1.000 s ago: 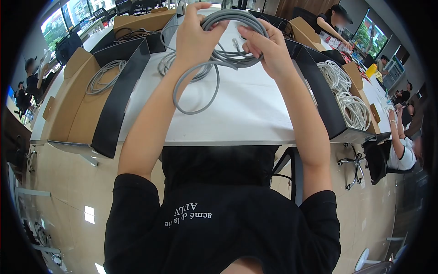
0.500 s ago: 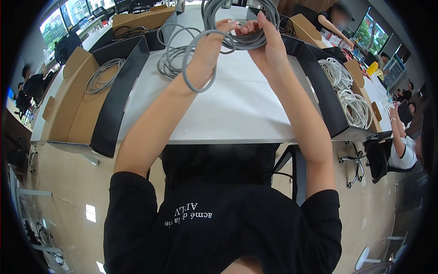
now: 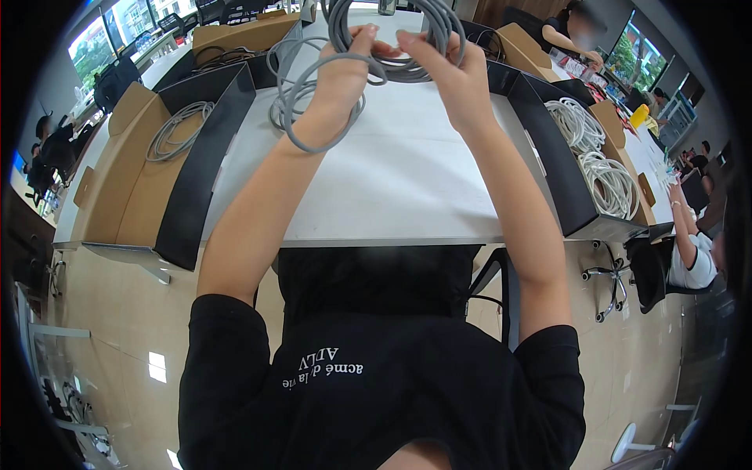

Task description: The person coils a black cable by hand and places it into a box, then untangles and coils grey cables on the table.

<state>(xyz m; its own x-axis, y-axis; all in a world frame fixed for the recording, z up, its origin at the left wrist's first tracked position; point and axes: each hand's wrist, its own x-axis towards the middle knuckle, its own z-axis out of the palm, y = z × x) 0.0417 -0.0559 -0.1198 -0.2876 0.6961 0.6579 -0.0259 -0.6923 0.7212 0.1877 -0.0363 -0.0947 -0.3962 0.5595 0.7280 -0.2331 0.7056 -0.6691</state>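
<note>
A grey cable coil [image 3: 407,72] is held up over the far part of the white table, its top cut off by the frame edge. The fingers of my left hand [image 3: 345,74] are wrapped round its left side. My right hand [image 3: 458,74] grips the right side, with its thumb pointing inward. One loose loop [image 3: 291,129] of the cable hangs around my left wrist. Behind my left forearm, more grey cable [image 3: 282,110] lies in loops on the table.
An open box [image 3: 129,184] on the left holds one grey coil [image 3: 180,131]. The box on the right [image 3: 560,168] contains two white coils [image 3: 609,184]. Further boxes with dark cables stand behind. Other people sit at tables at both sides.
Both hands have moved up the frame with the coil, which has turned more upright. Since half a second ago, the coil and hands have shifted slightly left, and the loose loop has swung left.
</note>
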